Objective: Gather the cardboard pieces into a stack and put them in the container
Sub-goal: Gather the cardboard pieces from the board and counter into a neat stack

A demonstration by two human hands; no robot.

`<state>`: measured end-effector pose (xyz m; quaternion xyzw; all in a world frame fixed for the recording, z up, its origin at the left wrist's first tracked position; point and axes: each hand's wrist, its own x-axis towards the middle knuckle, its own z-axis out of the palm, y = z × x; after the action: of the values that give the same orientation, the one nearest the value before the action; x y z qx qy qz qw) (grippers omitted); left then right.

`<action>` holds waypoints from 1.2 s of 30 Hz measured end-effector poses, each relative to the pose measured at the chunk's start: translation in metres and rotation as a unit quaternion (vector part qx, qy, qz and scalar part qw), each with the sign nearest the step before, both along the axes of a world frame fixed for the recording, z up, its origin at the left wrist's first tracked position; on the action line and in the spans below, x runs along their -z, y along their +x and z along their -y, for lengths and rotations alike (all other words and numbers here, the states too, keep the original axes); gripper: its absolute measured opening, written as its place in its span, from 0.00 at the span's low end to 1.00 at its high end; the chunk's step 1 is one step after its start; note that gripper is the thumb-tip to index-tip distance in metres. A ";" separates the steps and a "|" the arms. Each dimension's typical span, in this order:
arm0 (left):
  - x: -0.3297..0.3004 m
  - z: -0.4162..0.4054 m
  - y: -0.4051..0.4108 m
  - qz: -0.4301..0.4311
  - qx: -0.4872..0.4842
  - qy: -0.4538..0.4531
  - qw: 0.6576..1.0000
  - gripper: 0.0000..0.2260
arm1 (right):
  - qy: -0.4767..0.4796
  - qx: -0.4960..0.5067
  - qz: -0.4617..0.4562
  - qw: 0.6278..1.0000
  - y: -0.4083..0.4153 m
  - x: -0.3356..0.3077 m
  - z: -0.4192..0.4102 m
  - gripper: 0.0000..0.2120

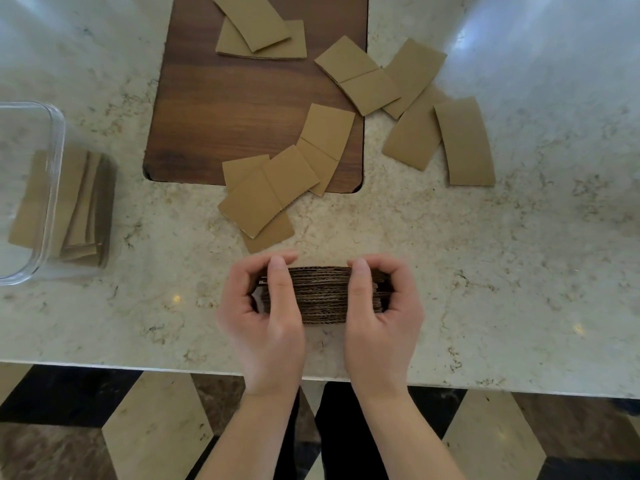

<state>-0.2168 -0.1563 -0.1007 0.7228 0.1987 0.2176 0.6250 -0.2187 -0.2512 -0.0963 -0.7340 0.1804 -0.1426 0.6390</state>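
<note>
A thick stack of brown cardboard pieces (320,294) stands on edge on the marble counter near the front. My left hand (263,317) grips its left end and my right hand (381,313) grips its right end, thumbs laid over the corrugated edges. Several loose cardboard pieces (273,192) lie scattered beyond the stack, some overlapping. More loose pieces (460,140) lie to the right and at the back (259,32). A clear glass container (52,188) sits at the far left with cardboard pieces (85,209) inside, leaning against its wall.
A dark wooden board (221,109) lies flat at the back centre, partly under the loose pieces. The counter's front edge (138,367) runs just below my wrists, with a patterned tile floor beneath.
</note>
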 end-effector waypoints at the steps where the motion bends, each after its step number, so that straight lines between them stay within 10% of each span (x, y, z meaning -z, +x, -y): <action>1: 0.002 -0.003 -0.002 -0.014 -0.005 0.002 1.000 0.07 | -0.012 -0.009 -0.010 1.000 -0.001 0.002 -0.001 0.05; 14: 0.003 0.002 -0.007 -0.020 0.028 0.049 0.998 0.07 | -0.080 -0.093 -0.109 0.986 0.022 -0.034 0.022 0.05; 18: 0.005 0.002 -0.012 -0.055 0.038 0.043 0.997 0.06 | -0.205 -0.116 -0.207 0.949 0.104 -0.058 0.031 0.21; 23: 0.001 0.003 -0.012 -0.080 0.039 0.027 0.996 0.07 | -0.454 -0.296 -0.218 0.812 0.175 -0.052 -0.022 0.49; 27: -0.003 0.002 -0.011 -0.092 0.047 0.044 0.994 0.06 | -0.508 -0.523 -0.103 0.677 0.184 -0.040 -0.033 0.44; 31: -0.003 0.000 -0.011 -0.092 0.047 0.052 0.993 0.04 | -0.546 -0.597 -0.047 0.585 0.198 -0.042 -0.036 0.42; 36: -0.003 -0.001 -0.012 -0.100 0.050 0.055 0.992 0.06 | -0.640 -0.661 0.068 0.386 0.205 -0.051 -0.055 0.46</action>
<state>-0.2289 -0.1555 -0.0981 0.7829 0.2117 0.1239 0.5718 -0.0140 -0.1958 -0.0448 -0.8016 -0.5505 0.2024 -0.1163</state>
